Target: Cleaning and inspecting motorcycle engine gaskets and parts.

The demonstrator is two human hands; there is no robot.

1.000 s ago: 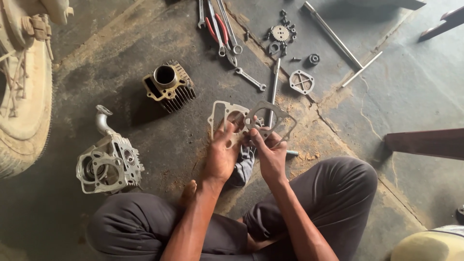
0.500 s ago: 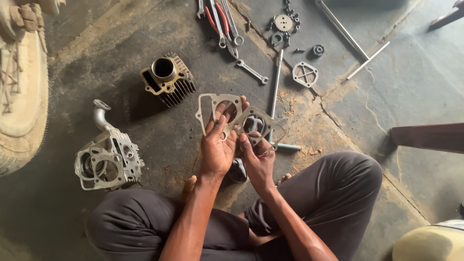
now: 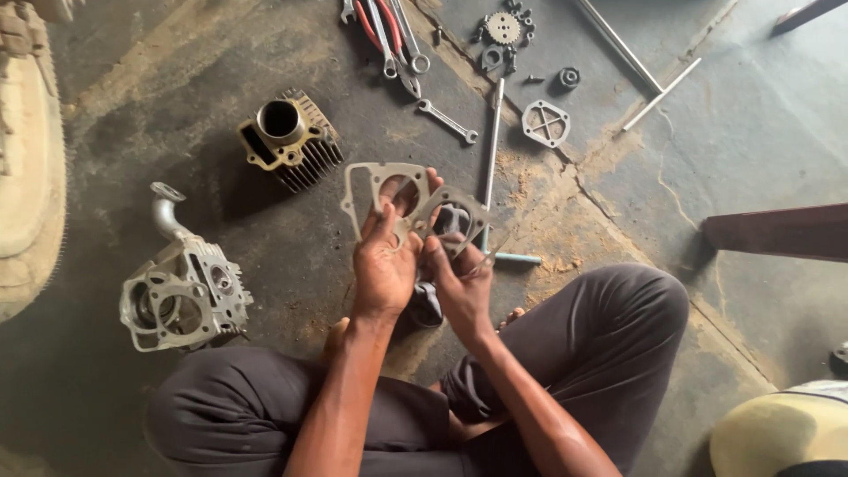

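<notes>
A: What's in the hands?

B: Two thin flat gaskets. The left hand (image 3: 382,265) has its grip closed on the pale gasket (image 3: 382,193), thumb on the near edge, fingers behind it, so the big round hole faces up to the eye. The right hand (image 3: 461,284) pinches the second gasket (image 3: 450,212) just beside it, their edges overlapping or touching.

A: Why side by side like that?

B: Held up flat and next to each other, the outlines and holes can be set against one another. That's my reading.

A: Where are they in the scene?

B: Lifted off the floor (image 3: 291,256), in the middle, just beyond the crossed legs.

A: And around them?

B: Far left of the hands lies a finned cylinder block (image 3: 290,137). Nearer, at the left, a cylinder head (image 3: 184,287) with a bent pipe. Far off, spanners (image 3: 389,35), a small sprocket (image 3: 503,26), a square cover plate (image 3: 545,123) and a long rod (image 3: 491,150), spread apart so each part lies in reach.
</notes>
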